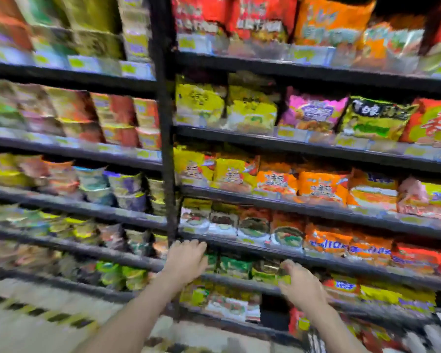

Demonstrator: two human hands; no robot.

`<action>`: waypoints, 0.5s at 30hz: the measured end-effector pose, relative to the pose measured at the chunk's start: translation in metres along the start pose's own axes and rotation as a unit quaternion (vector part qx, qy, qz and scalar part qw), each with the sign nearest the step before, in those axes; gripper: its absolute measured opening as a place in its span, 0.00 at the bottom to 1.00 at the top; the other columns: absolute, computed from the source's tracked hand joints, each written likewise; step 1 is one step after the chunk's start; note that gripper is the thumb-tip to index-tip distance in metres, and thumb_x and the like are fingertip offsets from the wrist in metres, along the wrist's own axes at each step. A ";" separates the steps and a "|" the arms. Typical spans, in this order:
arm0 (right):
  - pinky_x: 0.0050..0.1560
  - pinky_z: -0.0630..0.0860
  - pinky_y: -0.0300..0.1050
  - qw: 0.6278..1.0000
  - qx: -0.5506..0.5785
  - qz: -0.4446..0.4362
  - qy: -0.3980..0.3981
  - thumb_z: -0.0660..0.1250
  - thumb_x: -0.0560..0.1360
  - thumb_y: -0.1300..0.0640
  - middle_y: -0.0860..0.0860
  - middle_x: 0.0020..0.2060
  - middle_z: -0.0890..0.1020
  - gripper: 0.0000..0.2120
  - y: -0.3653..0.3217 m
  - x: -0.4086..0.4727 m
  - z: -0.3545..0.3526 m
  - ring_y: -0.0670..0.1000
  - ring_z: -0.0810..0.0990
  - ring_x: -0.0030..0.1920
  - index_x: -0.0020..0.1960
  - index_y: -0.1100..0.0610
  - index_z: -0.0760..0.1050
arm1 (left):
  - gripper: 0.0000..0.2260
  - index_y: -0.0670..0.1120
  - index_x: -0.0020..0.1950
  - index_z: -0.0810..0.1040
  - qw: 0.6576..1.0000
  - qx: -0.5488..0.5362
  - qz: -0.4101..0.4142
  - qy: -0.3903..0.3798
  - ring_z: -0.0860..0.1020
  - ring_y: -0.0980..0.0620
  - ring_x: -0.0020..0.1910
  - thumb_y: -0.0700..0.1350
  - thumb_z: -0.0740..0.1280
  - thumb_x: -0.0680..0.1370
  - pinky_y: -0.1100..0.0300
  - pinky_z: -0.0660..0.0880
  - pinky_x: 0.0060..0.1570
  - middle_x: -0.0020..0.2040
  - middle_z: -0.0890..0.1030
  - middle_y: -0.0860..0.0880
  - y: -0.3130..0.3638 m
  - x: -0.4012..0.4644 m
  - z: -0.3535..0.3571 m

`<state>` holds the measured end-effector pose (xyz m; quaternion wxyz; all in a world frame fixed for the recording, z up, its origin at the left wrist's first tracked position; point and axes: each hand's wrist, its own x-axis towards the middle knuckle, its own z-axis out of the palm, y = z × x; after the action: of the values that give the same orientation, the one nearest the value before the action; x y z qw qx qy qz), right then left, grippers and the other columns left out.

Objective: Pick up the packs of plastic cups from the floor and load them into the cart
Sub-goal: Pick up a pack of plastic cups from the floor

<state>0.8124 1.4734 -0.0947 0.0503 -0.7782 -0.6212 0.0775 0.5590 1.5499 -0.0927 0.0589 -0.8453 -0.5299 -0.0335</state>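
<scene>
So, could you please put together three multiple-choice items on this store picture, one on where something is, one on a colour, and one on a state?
1. Where do both hands reach?
A. Toward the low shelves, right of the black upright post
B. Into a cart
C. Up at the top shelf

2. What colour is the pack standing between the yellow packs and the black-topped green pack, on the second shelf from the top?
A. Blue
B. Pink
C. White

3. Are any packs of plastic cups in the hands?
A. Yes, one in each
B. Yes, in the left only
C. None can be seen

Answers: 1 A, the left hand and right hand are stretched out before the low shelves beside the post. 2 B, the pink pack stands there. 3 C, no cups show; the picture is blurred.
</scene>
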 end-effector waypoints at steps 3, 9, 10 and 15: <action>0.59 0.71 0.45 0.995 0.002 -0.102 0.004 0.59 0.77 0.45 0.50 0.65 0.75 0.21 -0.088 0.013 -0.005 0.52 0.73 0.65 0.68 0.52 0.66 | 0.17 0.47 0.61 0.71 0.993 0.005 -0.109 0.041 0.75 0.44 0.59 0.52 0.52 0.77 0.53 0.70 0.56 0.59 0.78 0.45 -0.074 -0.059 -0.014; 0.54 0.74 0.47 0.963 -0.008 -0.268 0.030 0.60 0.75 0.46 0.53 0.60 0.78 0.20 -0.262 0.000 -0.012 0.55 0.76 0.60 0.65 0.52 0.68 | 0.14 0.45 0.54 0.74 0.957 0.025 -0.262 0.121 0.79 0.42 0.51 0.51 0.55 0.77 0.52 0.74 0.46 0.49 0.81 0.44 -0.200 -0.199 -0.049; 0.53 0.73 0.47 0.955 -0.003 -0.294 0.036 0.61 0.75 0.47 0.53 0.59 0.78 0.19 -0.290 -0.010 -0.013 0.55 0.77 0.60 0.64 0.52 0.69 | 0.16 0.45 0.56 0.73 0.950 0.031 -0.284 0.122 0.78 0.42 0.53 0.52 0.52 0.77 0.52 0.73 0.47 0.51 0.80 0.45 -0.218 -0.224 -0.052; 0.50 0.75 0.48 0.914 0.014 -0.402 0.059 0.60 0.75 0.47 0.53 0.56 0.80 0.16 -0.432 -0.072 -0.006 0.56 0.78 0.57 0.59 0.53 0.72 | 0.14 0.45 0.59 0.72 0.906 0.046 -0.399 0.132 0.78 0.41 0.52 0.51 0.56 0.79 0.52 0.72 0.46 0.55 0.79 0.44 -0.294 -0.361 -0.076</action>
<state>0.3832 1.5000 -0.0090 0.1248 -0.4650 -0.8763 0.0136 0.1374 1.3448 -0.0417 0.1493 -0.5475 -0.8112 -0.1410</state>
